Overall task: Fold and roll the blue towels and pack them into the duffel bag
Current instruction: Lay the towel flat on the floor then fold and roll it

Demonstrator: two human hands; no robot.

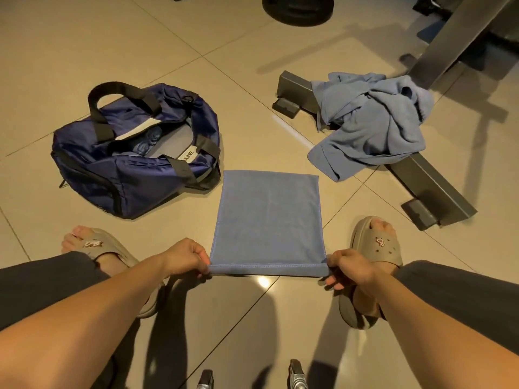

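A folded blue towel (268,220) lies flat on the tiled floor between my feet. My left hand (188,258) pinches its near left corner and my right hand (346,266) pinches its near right corner; the near edge is turned up slightly. A navy duffel bag (132,175) with black handles sits open to the left, and rolled blue towels (148,141) show inside it. A crumpled heap of blue towels (373,127) lies at the right, draped over a metal bar.
A dark metal frame base (432,189) runs diagonally at the right, under the heap. A black weight plate (297,8) lies at the top. My sandalled feet (376,245) flank the towel. Two metal objects (295,377) show at the bottom edge.
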